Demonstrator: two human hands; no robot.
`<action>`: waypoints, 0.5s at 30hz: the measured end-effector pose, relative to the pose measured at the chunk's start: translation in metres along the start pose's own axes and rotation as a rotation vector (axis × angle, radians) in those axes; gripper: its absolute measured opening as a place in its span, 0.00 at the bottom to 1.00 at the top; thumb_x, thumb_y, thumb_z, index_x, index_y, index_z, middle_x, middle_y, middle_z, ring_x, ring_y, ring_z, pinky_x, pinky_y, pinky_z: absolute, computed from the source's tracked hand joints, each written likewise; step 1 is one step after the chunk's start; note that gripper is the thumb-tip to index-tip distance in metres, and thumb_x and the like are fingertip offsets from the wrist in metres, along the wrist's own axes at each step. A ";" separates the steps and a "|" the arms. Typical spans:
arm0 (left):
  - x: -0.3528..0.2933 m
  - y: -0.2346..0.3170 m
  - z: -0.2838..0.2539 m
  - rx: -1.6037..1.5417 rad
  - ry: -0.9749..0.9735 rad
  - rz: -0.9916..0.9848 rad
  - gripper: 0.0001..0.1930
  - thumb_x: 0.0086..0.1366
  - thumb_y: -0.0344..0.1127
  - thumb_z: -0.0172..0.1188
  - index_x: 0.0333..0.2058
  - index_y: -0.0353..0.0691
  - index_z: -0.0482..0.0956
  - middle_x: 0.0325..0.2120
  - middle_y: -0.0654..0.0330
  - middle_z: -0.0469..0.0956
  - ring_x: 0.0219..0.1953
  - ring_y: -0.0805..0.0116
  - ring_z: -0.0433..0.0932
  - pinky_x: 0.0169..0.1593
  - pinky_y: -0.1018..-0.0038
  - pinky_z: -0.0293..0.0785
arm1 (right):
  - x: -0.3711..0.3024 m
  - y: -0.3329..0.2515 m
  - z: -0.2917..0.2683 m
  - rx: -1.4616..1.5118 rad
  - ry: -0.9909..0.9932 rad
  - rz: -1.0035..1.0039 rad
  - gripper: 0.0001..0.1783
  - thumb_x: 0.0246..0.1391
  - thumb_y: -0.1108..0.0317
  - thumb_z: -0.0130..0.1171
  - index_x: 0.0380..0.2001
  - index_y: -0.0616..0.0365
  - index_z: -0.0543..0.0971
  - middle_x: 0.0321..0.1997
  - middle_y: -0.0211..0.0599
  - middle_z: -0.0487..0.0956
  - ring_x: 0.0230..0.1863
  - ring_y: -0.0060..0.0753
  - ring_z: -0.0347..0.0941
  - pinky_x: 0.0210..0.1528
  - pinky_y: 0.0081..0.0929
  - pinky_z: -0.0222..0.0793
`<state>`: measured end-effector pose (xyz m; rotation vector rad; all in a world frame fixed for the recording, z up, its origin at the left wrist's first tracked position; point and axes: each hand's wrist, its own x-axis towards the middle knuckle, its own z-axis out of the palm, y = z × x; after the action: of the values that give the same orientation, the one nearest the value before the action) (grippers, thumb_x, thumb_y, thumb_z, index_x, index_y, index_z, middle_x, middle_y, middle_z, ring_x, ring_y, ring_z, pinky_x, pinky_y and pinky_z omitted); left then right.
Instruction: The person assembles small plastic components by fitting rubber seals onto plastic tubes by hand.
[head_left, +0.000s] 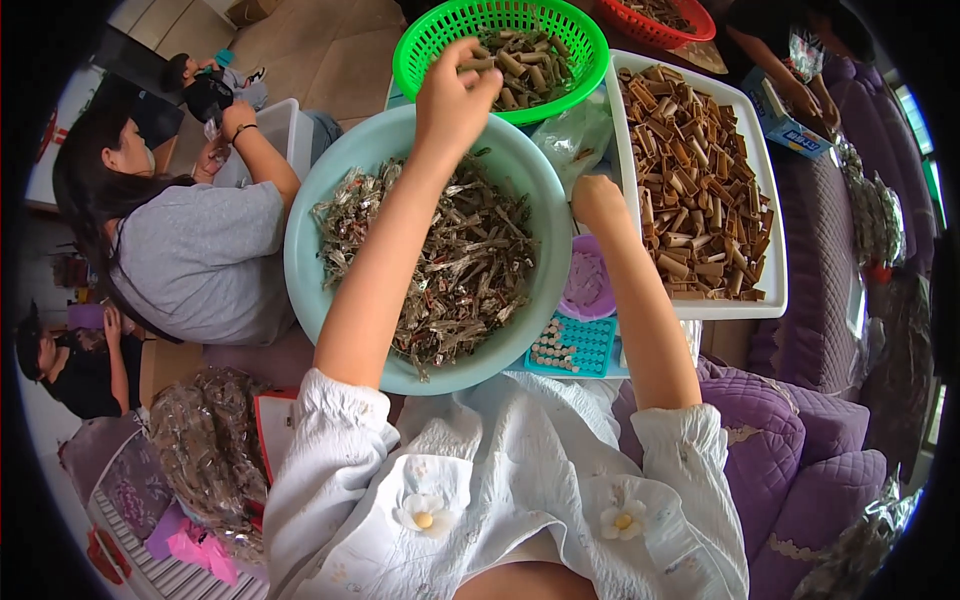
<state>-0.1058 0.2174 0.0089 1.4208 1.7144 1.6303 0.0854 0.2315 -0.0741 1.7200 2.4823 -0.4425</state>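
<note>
My left hand (458, 98) reaches across a pale green basin (303, 235) to the near left rim of a bright green plastic basket (408, 62). Its fingers are apart, close to short brownish-green tubes (535, 72) in the basket. Crinkled silvery-brown strips (470, 290) fill much of the basin. My right hand (600, 205) is closed, between the basin and a white tray (778, 250) heaped with short brown tube pieces (700, 180). What its fingers hold is hidden. A clear plastic bag (575, 138) lies just beyond it.
Near my right forearm are a purple bowl (597, 305) of pale pieces and a teal tray (600, 350) with small round pieces. A red basket (690, 35) stands far right. A person in grey (200, 250) sits at left; others are farther off. Purple quilted seating (750, 410) borders the right.
</note>
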 end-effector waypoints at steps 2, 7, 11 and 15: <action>-0.026 0.007 -0.001 -0.119 -0.131 -0.128 0.21 0.51 0.33 0.56 0.44 0.36 0.66 0.42 0.53 0.69 0.38 0.68 0.73 0.36 0.76 0.70 | 0.026 0.011 0.025 0.001 -0.130 0.099 0.11 0.41 0.74 0.47 0.28 0.63 0.77 0.34 0.52 0.74 0.38 0.48 0.71 0.37 0.34 0.69; -0.065 0.019 -0.014 -0.349 -0.344 -0.348 0.16 0.56 0.30 0.50 0.45 0.38 0.65 0.41 0.59 0.66 0.38 0.75 0.70 0.35 0.81 0.69 | 0.040 0.024 0.034 -0.028 -0.169 0.202 0.11 0.41 0.75 0.48 0.29 0.63 0.77 0.36 0.53 0.74 0.40 0.47 0.71 0.38 0.33 0.69; -0.080 0.026 -0.033 -0.363 -0.361 -0.390 0.15 0.57 0.30 0.49 0.44 0.39 0.66 0.41 0.60 0.66 0.38 0.75 0.70 0.36 0.81 0.69 | -0.008 -0.004 -0.008 0.075 0.151 0.008 0.07 0.39 0.76 0.47 0.22 0.65 0.75 0.29 0.52 0.75 0.33 0.48 0.72 0.33 0.34 0.70; -0.091 0.040 -0.032 -0.463 -0.419 -0.430 0.14 0.58 0.31 0.50 0.44 0.39 0.66 0.39 0.61 0.68 0.37 0.77 0.70 0.35 0.82 0.69 | -0.049 -0.020 -0.063 0.143 0.499 -0.099 0.03 0.43 0.77 0.45 0.21 0.64 0.69 0.19 0.49 0.72 0.23 0.49 0.70 0.25 0.36 0.68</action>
<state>-0.0780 0.1175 0.0203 0.9929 1.1963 1.2696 0.0905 0.1993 0.0014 1.9695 2.9486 -0.2189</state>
